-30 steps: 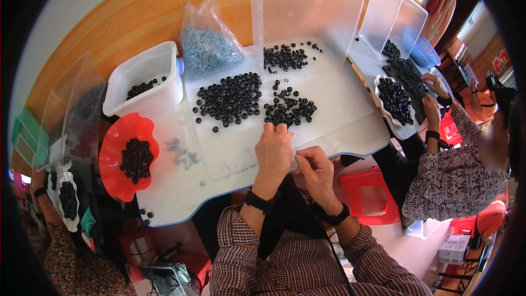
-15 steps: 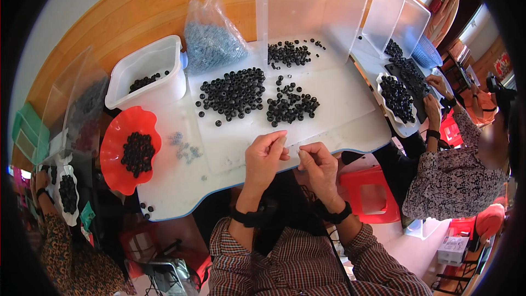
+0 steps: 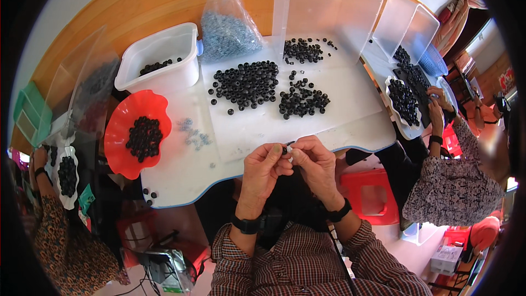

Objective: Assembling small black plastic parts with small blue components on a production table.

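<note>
My left hand [image 3: 258,174] and my right hand [image 3: 318,171] meet at the fingertips in front of the table's near edge. Between the left thumb and fingers is a small black round part [image 3: 284,151]. The right thumb and forefinger pinch a small pale, clear-looking piece [image 3: 289,147] against it; its exact shape is too small to make out. Beyond my hands, similar black parts lie on a white sheet: a large heap [image 3: 246,85], a smaller heap [image 3: 304,100] to its right, and a heap of smaller black pieces [image 3: 303,51] farther back.
Left on the table [image 3: 164,189] are a red scalloped dish [image 3: 118,140] of black parts, loose pale-blue clear pieces [image 3: 194,133] and a white tub [image 3: 164,83]. Behind stand a bag of bluish pieces [image 3: 227,30] and a tipped clear bin [image 3: 331,8]. Co-workers [image 3: 455,186] sit on both sides.
My hands were apart and have come together at the fingertips. A black part now shows between them. The view has shifted, so the table appears slightly higher and farther right.
</note>
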A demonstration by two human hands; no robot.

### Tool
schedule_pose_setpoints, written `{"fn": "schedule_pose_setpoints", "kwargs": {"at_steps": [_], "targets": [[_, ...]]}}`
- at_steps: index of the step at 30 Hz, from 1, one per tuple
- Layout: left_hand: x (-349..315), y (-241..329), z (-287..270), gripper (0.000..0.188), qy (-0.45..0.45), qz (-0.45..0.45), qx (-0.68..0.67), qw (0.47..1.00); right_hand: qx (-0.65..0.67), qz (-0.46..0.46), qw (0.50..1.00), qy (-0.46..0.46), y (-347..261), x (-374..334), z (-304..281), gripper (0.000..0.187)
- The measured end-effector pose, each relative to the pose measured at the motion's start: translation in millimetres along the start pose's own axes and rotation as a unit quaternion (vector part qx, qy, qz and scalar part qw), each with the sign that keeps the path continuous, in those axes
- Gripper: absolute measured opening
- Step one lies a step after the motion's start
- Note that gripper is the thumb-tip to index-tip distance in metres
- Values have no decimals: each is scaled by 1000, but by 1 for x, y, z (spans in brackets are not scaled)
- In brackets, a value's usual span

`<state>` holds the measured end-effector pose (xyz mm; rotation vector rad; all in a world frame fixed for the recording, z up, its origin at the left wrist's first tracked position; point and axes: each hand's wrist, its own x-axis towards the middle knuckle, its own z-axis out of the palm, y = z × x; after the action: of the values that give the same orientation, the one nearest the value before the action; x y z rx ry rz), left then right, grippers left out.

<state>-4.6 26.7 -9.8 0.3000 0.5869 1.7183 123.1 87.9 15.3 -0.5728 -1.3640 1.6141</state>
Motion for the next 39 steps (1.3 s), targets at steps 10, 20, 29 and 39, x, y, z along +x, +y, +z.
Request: {"fn": "schedule_pose_setpoints", "kwargs": {"at_steps": [10, 20, 29, 39], "targets": [[-10, 3, 3, 19, 37, 21, 64, 997, -84, -3, 996, -24, -2, -3, 6, 10], [-23, 4, -10, 20, 56, 53, 113, 991, -105, 104, 984, -100, -7, 0, 5, 8], [-29, 8, -14, 23, 62, 33, 40, 997, -46, 165, 977, -124, -2, 8, 12, 8], [-28, 7, -16, 21, 77, 36, 31, 996, -339, 15, 941, 0, 9, 42, -13, 9]]}}
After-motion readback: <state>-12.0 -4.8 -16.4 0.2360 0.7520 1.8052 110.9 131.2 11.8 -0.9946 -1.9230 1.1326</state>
